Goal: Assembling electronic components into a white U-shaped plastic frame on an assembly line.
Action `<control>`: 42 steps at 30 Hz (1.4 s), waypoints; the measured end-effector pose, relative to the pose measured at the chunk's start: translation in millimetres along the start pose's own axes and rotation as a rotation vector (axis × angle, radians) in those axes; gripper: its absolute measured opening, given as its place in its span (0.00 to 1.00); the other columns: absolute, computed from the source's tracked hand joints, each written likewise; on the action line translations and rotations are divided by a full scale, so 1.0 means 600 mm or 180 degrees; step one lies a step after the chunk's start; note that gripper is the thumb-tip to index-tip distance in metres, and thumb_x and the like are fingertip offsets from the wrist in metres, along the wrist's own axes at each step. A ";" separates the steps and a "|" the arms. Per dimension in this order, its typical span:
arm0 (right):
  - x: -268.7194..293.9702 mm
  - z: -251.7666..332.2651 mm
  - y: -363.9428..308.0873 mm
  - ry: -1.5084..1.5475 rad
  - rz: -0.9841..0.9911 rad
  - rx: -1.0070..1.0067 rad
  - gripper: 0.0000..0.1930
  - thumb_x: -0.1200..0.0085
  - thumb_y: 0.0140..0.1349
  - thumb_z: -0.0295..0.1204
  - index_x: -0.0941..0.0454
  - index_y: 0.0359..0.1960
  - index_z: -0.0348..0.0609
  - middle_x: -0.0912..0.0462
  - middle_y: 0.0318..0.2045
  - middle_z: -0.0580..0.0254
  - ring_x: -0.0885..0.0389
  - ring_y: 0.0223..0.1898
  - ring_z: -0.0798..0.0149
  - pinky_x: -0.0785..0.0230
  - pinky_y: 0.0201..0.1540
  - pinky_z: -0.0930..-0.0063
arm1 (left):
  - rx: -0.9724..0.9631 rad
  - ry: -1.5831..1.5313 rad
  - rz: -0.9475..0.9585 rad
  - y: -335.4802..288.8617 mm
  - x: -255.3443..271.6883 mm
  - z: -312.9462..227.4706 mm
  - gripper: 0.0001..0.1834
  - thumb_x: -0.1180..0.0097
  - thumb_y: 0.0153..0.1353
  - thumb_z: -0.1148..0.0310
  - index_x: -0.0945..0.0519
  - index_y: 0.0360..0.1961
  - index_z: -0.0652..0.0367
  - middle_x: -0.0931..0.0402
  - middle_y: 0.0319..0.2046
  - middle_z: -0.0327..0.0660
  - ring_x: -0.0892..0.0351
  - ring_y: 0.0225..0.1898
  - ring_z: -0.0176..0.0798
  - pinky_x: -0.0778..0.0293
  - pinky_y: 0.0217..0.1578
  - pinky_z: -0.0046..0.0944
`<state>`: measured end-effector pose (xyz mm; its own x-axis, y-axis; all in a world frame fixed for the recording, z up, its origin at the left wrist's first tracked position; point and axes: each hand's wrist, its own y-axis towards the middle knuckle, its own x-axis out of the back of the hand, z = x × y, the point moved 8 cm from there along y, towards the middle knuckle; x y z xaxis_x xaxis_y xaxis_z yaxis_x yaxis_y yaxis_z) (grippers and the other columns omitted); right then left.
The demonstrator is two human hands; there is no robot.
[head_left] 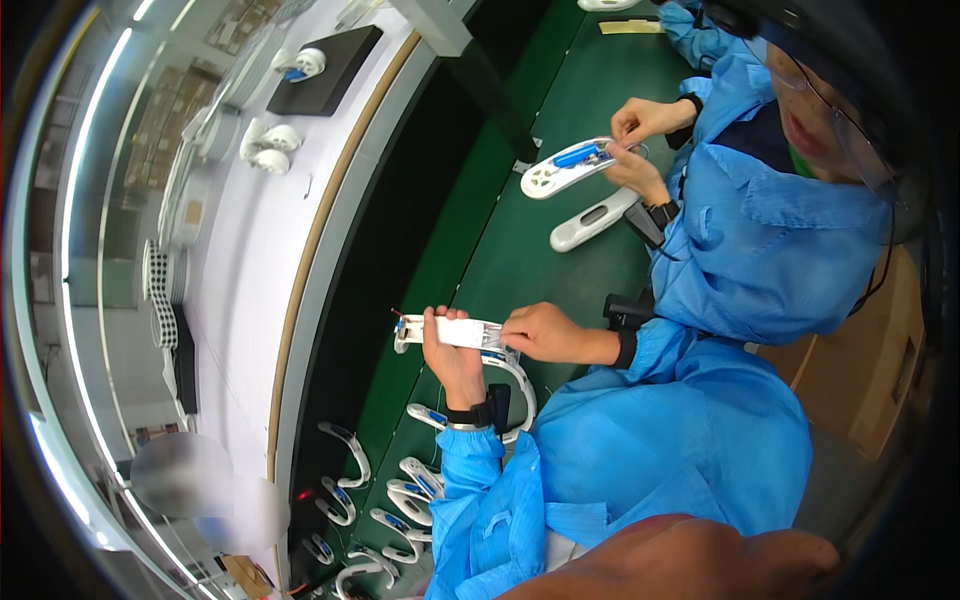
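In my left hand (455, 365) lies a long white plastic housing (405, 336), palm under it and fingers around its edge. A white rectangular piece (455, 331) covers its middle, and a red wire tip sticks out at its far end. My right hand (548, 333) is closed, fingertips pinched at the near end of the housing beside thin wires (492, 336). What the fingertips grip is too small to make out. Beneath both hands sits a curved white part (527, 395) on the green work surface (510, 275).
At upper right a co-worker's hands (640, 150) hold a white shell with a blue cylinder (576, 156). Beside it lies another white shell (590, 222). Several curved white parts (345, 455) are spread at the lower left. A grey post (440, 25) stands beyond, near a white counter (250, 270).
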<state>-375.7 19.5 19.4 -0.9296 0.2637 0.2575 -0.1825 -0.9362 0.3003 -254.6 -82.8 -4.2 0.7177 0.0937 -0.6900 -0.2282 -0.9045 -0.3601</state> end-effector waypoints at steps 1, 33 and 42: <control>-0.005 -0.005 0.001 -0.0021 0.0126 -0.0104 0.05 0.46 0.53 0.27 0.20 0.29 0.40 0.25 0.23 0.52 0.24 0.26 0.50 0.31 0.30 0.59 | -0.0072 0.0130 -0.0077 0.001 0.001 0.004 0.08 0.52 0.66 0.66 0.31 0.36 0.59 0.32 0.30 0.38 0.33 0.31 0.33 0.31 0.36 0.36; -0.110 0.026 -0.028 -0.0403 0.0551 -0.0272 0.07 0.43 0.55 0.26 0.22 0.35 0.39 0.17 0.23 0.56 0.17 0.26 0.63 0.29 0.27 0.75 | -0.0434 -0.0910 -0.0026 -0.067 0.096 -0.052 0.31 0.65 0.64 0.37 0.31 0.40 0.57 0.30 0.32 0.41 0.30 0.31 0.39 0.31 0.36 0.42; -0.118 0.079 -0.010 -0.0590 0.0060 0.0023 0.14 0.40 0.52 0.26 0.25 0.42 0.39 0.17 0.31 0.58 0.18 0.27 0.67 0.29 0.30 0.77 | -0.0278 -0.0893 0.0073 -0.078 0.143 -0.050 0.27 0.64 0.66 0.41 0.32 0.41 0.58 0.31 0.30 0.41 0.31 0.30 0.40 0.32 0.36 0.43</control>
<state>-293.7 17.5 43.0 -0.8577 0.2851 0.4278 -0.1627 -0.9399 0.3002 -162.5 -45.1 -27.5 0.5004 0.1730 -0.8484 -0.1761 -0.9390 -0.2954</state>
